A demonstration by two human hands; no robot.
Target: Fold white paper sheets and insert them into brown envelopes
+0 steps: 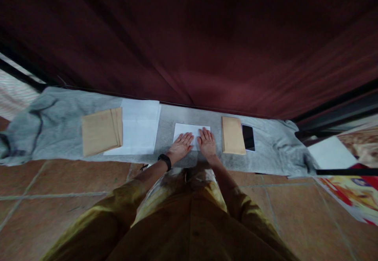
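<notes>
A folded white sheet of paper (189, 129) lies crosswise in front of me on a grey cloth (168, 117). On its left part rests my left hand (180, 144), palm down with the fingers stretched out. My right hand (207, 142) presses flat on the sheet's right part, fingers spread towards the far edge. Both palms hide much of the paper. Left of my hands are larger white sheets (140, 127), partly under several brown envelopes (100, 133). A stack of brown envelopes (233, 135) sits to the right of my right hand.
A dark-screened phone (248, 138) lies against the right envelope stack. Behind the cloth-covered surface hangs a dark red curtain (189, 56). Tiled floor (71, 213) shows below. At the far right are a white sheet (332, 152) and a colourful printed bag (354, 194).
</notes>
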